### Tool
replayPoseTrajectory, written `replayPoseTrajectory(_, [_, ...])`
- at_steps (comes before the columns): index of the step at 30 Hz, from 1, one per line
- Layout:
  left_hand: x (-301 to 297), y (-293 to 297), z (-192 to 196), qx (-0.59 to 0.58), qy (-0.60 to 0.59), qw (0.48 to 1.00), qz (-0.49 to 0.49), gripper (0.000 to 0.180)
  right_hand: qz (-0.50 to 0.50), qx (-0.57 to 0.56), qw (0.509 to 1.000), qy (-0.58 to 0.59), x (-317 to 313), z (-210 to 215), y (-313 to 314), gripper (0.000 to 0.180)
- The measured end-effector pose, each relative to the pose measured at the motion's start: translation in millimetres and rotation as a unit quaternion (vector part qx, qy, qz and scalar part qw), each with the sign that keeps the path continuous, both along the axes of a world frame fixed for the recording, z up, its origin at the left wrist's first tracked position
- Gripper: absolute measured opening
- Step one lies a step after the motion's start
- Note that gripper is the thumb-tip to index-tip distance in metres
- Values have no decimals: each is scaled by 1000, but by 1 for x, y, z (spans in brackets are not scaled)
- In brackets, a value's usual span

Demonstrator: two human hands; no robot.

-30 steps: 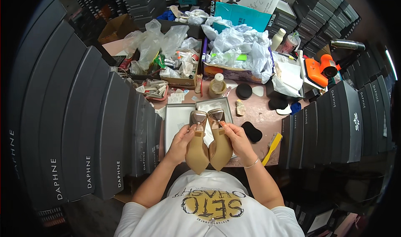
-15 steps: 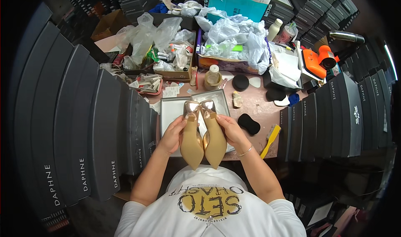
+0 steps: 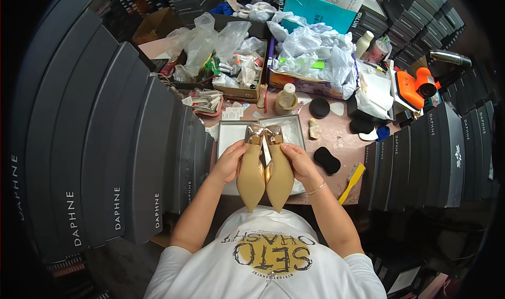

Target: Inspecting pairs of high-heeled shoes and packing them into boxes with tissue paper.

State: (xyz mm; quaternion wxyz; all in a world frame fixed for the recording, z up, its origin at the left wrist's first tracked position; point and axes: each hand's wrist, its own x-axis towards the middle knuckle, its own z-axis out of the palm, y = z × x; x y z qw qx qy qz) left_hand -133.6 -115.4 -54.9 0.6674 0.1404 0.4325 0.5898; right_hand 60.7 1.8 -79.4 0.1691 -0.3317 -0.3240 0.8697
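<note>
Two pointed gold shoes are held side by side, tan soles facing up and toes toward my chest. My left hand [image 3: 230, 161] is closed around the outer side of the left shoe [image 3: 251, 178], near its heel. The right shoe [image 3: 280, 179] is gripped the same way by my right hand [image 3: 298, 162], which has a thin bracelet at the wrist. Their shiny metallic heels point away from me. Beneath the shoes, an open shoebox [image 3: 231, 136] with pale lining lies on the pink table; the shoes hide part of it.
Dark shoeboxes stand in rows at left [image 3: 121, 141] and right [image 3: 447, 151]. A jar [image 3: 286, 100], a black sponge [image 3: 327, 160] and a yellow-handled brush [image 3: 351, 184] lie on the table. Behind are a box of crumpled white wrapping [image 3: 310, 51] and an orange device [image 3: 413, 87].
The whole view has shifted, so the surroundings appear further right. The shoes have tilted slightly, showing less of the heels; both hands keep their hold.
</note>
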Motion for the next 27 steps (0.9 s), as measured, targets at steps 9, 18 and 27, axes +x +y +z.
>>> replayPoseTrajectory(9, [-18, 2, -22, -31, -12, 999, 3, 24, 9, -38, 999, -6, -13, -17, -1, 25])
replayPoseTrajectory(18, [-15, -6, -42, -70, -58, 995, 42, 24, 9, -64, 998, -14, -14, -38, -5, 27])
replayPoseTrajectory(27, [-13, -4, -48, -83, -69, 993, 48, 24, 27, -68, 997, -21, -12, -42, -2, 29])
